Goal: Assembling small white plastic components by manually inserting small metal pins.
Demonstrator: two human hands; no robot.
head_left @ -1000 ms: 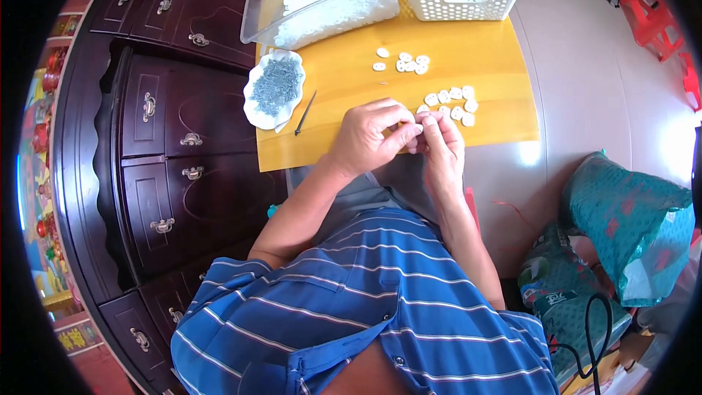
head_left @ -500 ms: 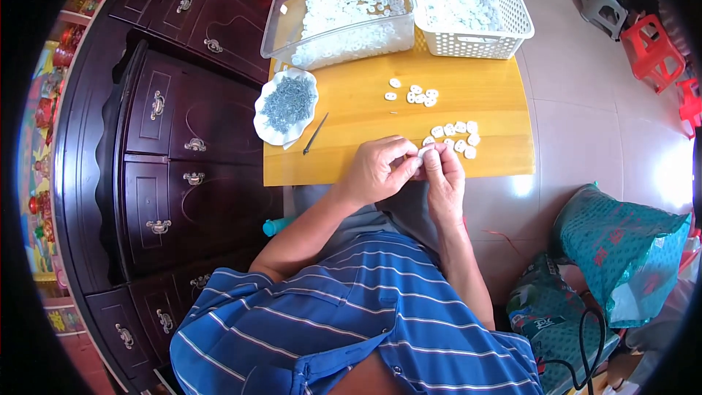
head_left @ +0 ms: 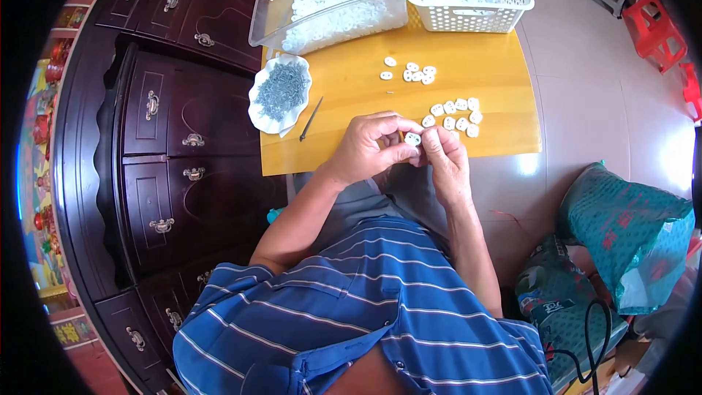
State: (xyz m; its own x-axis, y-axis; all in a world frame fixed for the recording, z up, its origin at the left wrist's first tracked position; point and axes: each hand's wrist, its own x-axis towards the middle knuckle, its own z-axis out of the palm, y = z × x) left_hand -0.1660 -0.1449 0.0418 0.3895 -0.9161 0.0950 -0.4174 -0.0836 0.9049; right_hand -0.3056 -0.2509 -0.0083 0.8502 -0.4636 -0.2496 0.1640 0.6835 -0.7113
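A small white oval plastic piece with two dark holes (head_left: 413, 140) is pinched between the thumb and forefinger of my left hand (head_left: 375, 148), just over the table's front edge. My right hand (head_left: 445, 153) is closed right beside it, fingertips near the piece; what they grip, if anything, I cannot make out. Just beyond the hands lies a loose cluster of similar white pieces (head_left: 450, 123), with a second group (head_left: 417, 74) farther back. A scalloped white dish (head_left: 256, 113) of small grey metal pins or screws (head_left: 281, 90) stands at the left, beside a thin dark pointed tool (head_left: 311, 118).
At the table's (head_left: 351, 91) back stand a clear plastic bin (head_left: 344, 33) and a white perforated basket (head_left: 474, 20), both holding many white pieces. Dark wooden drawers (head_left: 168, 121) border the left side. Teal bags (head_left: 621, 238) and red stools (head_left: 654, 33) are on the right.
The white piece between my hands has turned so its two-holed face shows. My right fingers have drawn slightly away from it. The whole view has shifted a little.
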